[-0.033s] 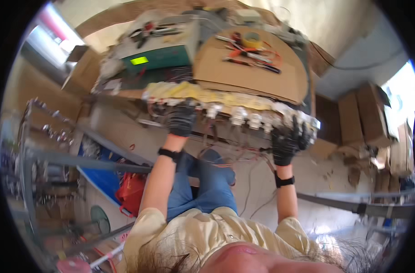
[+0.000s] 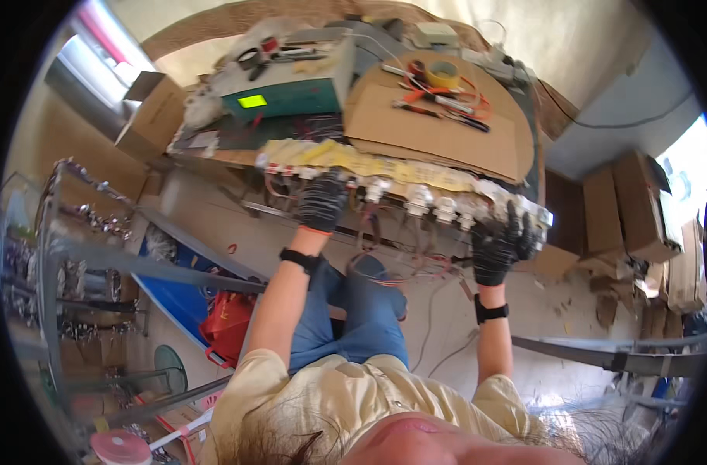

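Along the table's front edge runs a row of white plug-like connectors with wires hanging below, backed by a strip of yellow tape. My left hand, in a black glove, reaches up to the left part of this row. Its fingers are bent and held together at the connectors; what lies between the fingertips is hidden. At the right end of the row is my right hand, gloved the same way. Its fingers are stretched upward and apart, close to the last connectors.
Behind the row, a round cardboard sheet bears pliers-like tools and a yellow tape roll. A green-fronted box with a lit display stands left of it. Cardboard boxes stack at right. A red bag lies at left.
The whole view has shifted slightly, so table and hands appear a little further right. Both hands keep their places along the connector row.
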Demonstrator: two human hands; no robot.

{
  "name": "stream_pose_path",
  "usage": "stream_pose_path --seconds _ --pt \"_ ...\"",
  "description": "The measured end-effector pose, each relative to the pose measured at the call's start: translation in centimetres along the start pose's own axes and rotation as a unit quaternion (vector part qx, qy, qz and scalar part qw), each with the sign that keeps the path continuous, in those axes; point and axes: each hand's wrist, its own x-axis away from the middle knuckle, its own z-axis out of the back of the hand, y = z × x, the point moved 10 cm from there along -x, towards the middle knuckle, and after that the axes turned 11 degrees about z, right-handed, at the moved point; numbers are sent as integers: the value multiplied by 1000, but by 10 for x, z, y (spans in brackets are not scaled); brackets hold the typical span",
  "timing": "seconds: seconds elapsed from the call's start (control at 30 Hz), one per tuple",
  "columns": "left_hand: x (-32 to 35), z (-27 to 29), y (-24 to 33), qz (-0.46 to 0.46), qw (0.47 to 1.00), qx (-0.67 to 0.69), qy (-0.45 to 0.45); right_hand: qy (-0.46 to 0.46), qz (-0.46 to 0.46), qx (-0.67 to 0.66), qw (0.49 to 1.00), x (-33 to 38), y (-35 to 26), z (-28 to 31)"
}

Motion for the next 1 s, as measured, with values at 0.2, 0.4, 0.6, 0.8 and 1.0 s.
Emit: stream_pose_path --seconds 0.2,0.4,0.6,0.8,1.0 --pt "16 7 -50 121 986 32 -109 -30 83 72 994 2 -31 -1" --pt "75 90 -64 76 988 136 -13 -106 82 44 990 -64 -80 51" --pt "224 139 -89 -50 958 220 -175 -82 235 -255 934 -193 -269 59" --pt "354 130 -164 226 845 241 -421 -122 284 -218 926 -257 -393 -136" --pt "360 128 -206 276 833 179 -446 -199 271 -58 940 -276 -438 -270"
